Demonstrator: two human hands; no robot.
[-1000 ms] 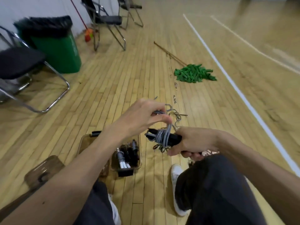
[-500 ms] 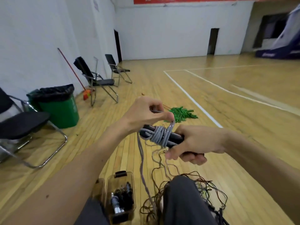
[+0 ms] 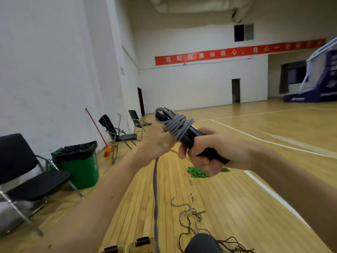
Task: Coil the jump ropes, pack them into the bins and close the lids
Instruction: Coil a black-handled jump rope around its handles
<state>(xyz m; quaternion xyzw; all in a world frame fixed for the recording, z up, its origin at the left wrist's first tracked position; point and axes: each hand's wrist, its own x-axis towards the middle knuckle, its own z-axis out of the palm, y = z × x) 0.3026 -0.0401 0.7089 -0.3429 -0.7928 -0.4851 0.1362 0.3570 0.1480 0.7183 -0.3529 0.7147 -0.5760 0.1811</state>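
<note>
My right hand (image 3: 209, 152) grips the black handles of a jump rope (image 3: 189, 136), held up at chest height and tilted up to the left. Grey rope (image 3: 177, 125) is wound in several turns round the handles. My left hand (image 3: 158, 141) is just left of the coil and holds the grey cord, whose loose tail (image 3: 156, 198) hangs straight down to the floor. More loose cords, grey and brown (image 3: 191, 216), lie tangled on the floor by my knee (image 3: 202, 242). Only the top edges of the clear bins (image 3: 140, 242) show at the bottom of the view.
A green trash bin with a black liner (image 3: 80, 165) stands at the left wall beside several black folding chairs (image 3: 27, 179). A red broom (image 3: 102, 136) leans on the wall. A green pile (image 3: 197, 171) lies on the wooden floor beyond my hands.
The view has tilted up from the floor to the hall. Both hands rose with the handles, the handles tipped up to the left, and more grey rope is wound on them.
</note>
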